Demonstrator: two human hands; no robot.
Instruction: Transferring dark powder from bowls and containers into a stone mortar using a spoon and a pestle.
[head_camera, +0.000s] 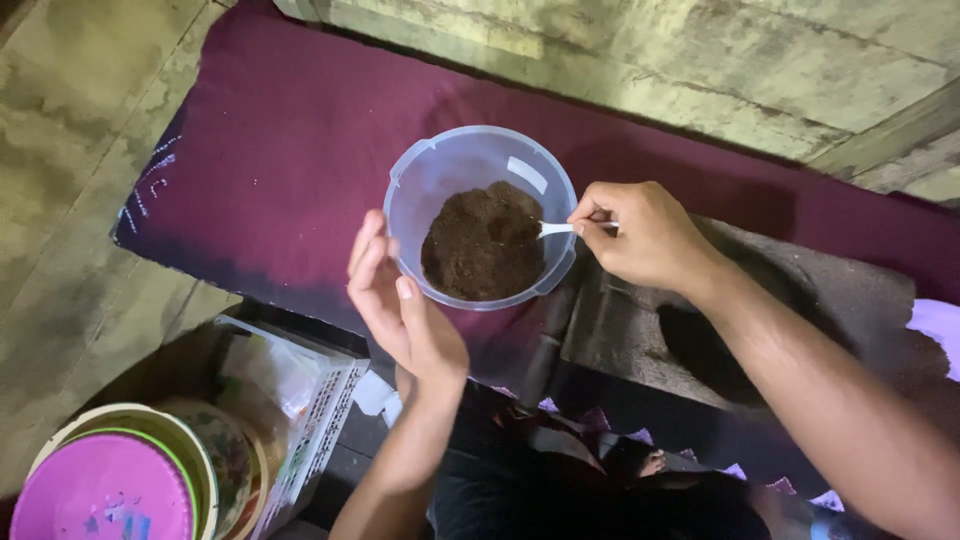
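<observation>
A translucent bluish plastic bowl (440, 175) sits on a dark maroon cloth (270, 150) and holds a heap of dark brown powder (485, 243). My left hand (400, 305) rests against the bowl's near left wall, palm toward it, fingers apart, steadying it. My right hand (645, 235) pinches the handle of a small white plastic spoon (553, 229) at the bowl's right rim. The spoon's tip dips into the brown powder.
A white slotted basket (320, 410) with plastic bags stands at the lower left beside stacked round tubs with a pink lid (105, 495). A grey stone slab (800, 300) lies under my right forearm. Worn greenish concrete (60, 150) surrounds the cloth.
</observation>
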